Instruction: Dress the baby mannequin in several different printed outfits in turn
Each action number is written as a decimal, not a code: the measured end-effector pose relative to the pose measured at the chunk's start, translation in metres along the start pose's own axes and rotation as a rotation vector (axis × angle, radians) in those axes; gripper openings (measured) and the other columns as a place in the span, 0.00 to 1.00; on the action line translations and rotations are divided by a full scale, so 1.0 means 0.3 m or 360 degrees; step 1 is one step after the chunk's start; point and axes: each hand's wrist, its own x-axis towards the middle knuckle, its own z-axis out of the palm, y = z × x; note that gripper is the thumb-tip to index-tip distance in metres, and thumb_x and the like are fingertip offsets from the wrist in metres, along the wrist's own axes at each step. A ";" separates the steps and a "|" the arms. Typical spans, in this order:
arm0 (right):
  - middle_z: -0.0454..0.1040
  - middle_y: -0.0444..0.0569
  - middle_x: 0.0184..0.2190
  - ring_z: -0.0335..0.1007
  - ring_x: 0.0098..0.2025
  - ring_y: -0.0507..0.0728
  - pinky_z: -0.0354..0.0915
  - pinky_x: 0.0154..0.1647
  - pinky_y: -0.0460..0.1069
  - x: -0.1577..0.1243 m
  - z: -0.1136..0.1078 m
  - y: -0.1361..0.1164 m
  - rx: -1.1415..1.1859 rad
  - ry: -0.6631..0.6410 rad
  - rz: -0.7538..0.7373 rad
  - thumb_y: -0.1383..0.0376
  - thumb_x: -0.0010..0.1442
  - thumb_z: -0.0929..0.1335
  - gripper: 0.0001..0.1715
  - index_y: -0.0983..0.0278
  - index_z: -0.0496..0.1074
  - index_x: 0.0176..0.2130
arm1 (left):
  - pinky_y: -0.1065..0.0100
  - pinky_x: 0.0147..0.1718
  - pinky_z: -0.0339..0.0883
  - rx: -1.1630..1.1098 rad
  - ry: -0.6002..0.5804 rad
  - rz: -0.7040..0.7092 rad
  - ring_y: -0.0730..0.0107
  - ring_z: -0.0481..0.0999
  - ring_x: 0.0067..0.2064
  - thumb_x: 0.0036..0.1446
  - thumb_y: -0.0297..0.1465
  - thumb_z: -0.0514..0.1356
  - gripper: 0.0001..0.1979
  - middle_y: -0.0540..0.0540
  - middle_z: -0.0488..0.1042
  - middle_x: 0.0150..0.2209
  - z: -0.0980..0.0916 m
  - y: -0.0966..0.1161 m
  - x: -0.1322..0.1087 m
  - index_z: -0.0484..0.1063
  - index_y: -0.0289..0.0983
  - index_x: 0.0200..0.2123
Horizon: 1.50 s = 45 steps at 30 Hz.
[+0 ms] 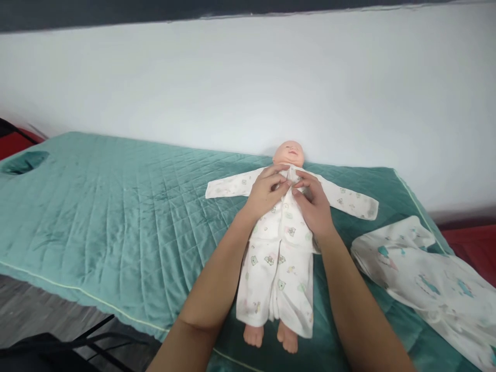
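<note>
A baby doll (289,153) lies on its back on a teal quilted bed (116,206), head toward the wall. It wears a white printed top and trousers (277,268), sleeves spread out to both sides. My left hand (265,190) and my right hand (314,202) meet on the doll's chest just below the neck. Both pinch the front edges of the top at its opening, fingers curled together on the cloth. The doll's bare feet (271,336) stick out near the bed's front edge.
A second white printed garment (422,279) lies crumpled on the bed at the right. A white wall runs behind the bed. A face hole (24,162) is cut in the bed's far left end. Dark frame parts and grey floor show at bottom left.
</note>
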 end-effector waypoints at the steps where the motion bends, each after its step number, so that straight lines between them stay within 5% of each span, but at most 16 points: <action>1: 0.70 0.49 0.60 0.62 0.65 0.61 0.57 0.67 0.63 -0.003 -0.002 -0.002 -0.0016 -0.0001 -0.0022 0.63 0.63 0.68 0.03 0.58 0.70 0.39 | 0.58 0.62 0.62 0.0001 0.0000 0.0021 0.62 0.71 0.61 0.65 0.34 0.58 0.11 0.42 0.74 0.58 -0.001 -0.001 -0.009 0.73 0.38 0.30; 11: 0.60 0.52 0.69 0.52 0.71 0.60 0.49 0.72 0.65 -0.126 -0.010 -0.011 -0.0101 -0.0054 -0.0049 0.60 0.65 0.68 0.19 0.55 0.69 0.55 | 0.50 0.70 0.49 -0.0005 -0.0227 0.0114 0.61 0.54 0.72 0.65 0.35 0.59 0.09 0.45 0.67 0.66 -0.049 -0.010 -0.150 0.80 0.41 0.39; 20: 0.57 0.49 0.70 0.49 0.72 0.60 0.47 0.73 0.65 -0.120 -0.017 -0.024 -0.0187 -0.0130 -0.0001 0.58 0.63 0.71 0.23 0.53 0.67 0.56 | 0.48 0.71 0.46 -0.0084 -0.0408 0.0113 0.60 0.50 0.74 0.64 0.36 0.61 0.09 0.48 0.63 0.69 -0.085 -0.029 -0.135 0.80 0.44 0.43; 45: 0.57 0.48 0.70 0.49 0.72 0.61 0.46 0.73 0.66 -0.116 -0.019 -0.035 -0.0132 -0.0154 0.0073 0.56 0.63 0.71 0.23 0.51 0.68 0.56 | 0.48 0.71 0.46 -0.0105 -0.0383 0.0047 0.59 0.50 0.74 0.64 0.38 0.62 0.08 0.49 0.62 0.69 -0.074 -0.019 -0.140 0.80 0.45 0.43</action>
